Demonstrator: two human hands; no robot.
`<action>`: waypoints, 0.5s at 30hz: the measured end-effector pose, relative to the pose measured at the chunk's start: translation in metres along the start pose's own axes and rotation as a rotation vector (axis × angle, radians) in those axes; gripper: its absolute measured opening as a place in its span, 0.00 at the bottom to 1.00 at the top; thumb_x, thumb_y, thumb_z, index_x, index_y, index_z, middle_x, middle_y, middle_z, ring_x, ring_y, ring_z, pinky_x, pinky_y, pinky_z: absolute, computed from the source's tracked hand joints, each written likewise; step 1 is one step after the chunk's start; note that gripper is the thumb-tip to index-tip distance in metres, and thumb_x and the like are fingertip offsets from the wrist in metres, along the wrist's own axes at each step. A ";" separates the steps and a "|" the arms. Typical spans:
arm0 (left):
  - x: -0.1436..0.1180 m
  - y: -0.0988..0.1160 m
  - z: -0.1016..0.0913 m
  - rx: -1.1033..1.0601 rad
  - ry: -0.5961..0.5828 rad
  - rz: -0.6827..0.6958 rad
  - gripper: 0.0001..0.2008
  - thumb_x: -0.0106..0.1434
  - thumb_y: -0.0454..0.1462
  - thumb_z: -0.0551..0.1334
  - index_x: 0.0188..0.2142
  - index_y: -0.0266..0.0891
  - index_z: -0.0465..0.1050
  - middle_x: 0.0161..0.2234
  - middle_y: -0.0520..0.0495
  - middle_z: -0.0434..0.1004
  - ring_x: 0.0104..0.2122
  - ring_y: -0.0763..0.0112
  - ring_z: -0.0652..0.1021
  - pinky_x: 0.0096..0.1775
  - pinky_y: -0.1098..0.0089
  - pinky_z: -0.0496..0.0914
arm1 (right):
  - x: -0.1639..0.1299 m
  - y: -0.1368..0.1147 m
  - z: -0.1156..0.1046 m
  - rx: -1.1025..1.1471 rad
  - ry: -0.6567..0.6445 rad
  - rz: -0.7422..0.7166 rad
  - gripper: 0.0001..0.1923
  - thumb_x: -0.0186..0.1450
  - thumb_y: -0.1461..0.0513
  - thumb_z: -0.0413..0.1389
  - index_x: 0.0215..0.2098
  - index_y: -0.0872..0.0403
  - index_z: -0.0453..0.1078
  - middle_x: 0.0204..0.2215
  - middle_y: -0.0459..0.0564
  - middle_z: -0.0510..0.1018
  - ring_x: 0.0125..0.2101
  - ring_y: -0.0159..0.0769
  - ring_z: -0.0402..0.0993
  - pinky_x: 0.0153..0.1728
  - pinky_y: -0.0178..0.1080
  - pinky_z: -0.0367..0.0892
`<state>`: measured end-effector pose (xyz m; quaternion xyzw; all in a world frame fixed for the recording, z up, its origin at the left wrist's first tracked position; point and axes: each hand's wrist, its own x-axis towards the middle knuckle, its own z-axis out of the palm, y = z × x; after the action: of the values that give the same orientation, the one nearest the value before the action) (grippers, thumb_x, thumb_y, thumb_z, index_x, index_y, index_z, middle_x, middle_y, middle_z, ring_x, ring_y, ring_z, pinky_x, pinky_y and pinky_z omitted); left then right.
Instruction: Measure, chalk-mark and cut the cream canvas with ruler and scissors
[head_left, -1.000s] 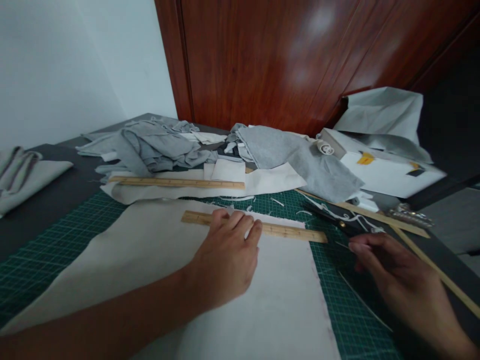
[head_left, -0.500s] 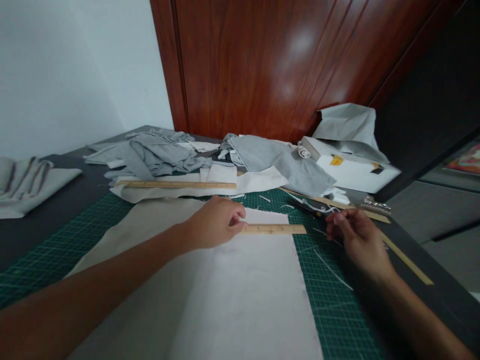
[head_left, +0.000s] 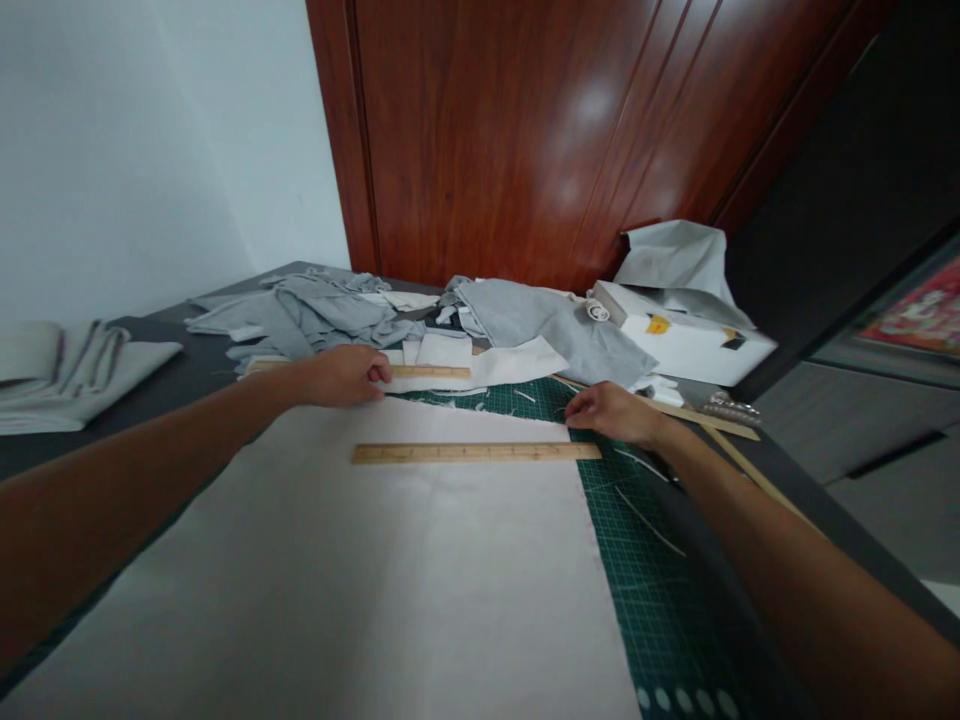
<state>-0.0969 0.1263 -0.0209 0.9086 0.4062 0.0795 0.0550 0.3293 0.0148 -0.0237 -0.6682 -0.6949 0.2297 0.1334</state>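
Dark desk (head_left: 172,372), green cutting mat (head_left: 660,600) across middle; folded cloth (head_left: 67,375) at left edge, white box (head_left: 690,345) at far right corner.

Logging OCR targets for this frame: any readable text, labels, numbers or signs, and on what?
None legible.
Wooden ruler on the white fabric: scale marks too small.
Second ruler by the left hand: blurred.
White box: yellow and black labels, unreadable.
Cutting mat: grid, no numbers readable.

wooden ruler (head_left: 476,453) flat across white fabric sheet (head_left: 390,560), apparently untouched
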 end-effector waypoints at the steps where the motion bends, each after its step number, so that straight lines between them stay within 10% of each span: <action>1: 0.004 -0.003 0.000 0.002 -0.020 0.002 0.18 0.74 0.46 0.67 0.55 0.37 0.76 0.53 0.44 0.79 0.49 0.57 0.82 0.51 0.54 0.79 | 0.003 -0.001 0.000 -0.017 -0.015 0.003 0.09 0.73 0.58 0.65 0.40 0.57 0.78 0.36 0.45 0.82 0.36 0.37 0.81 0.40 0.43 0.78; 15: 0.029 -0.006 0.000 0.015 -0.252 0.033 0.18 0.74 0.44 0.67 0.58 0.38 0.75 0.56 0.41 0.78 0.52 0.57 0.81 0.52 0.52 0.79 | 0.011 0.007 0.010 -0.090 -0.104 0.009 0.11 0.75 0.56 0.64 0.40 0.57 0.78 0.37 0.46 0.83 0.35 0.37 0.82 0.38 0.42 0.79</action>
<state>-0.0824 0.1523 -0.0192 0.9184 0.3817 -0.0375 0.0974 0.3297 0.0246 -0.0373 -0.6638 -0.7076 0.2332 0.0658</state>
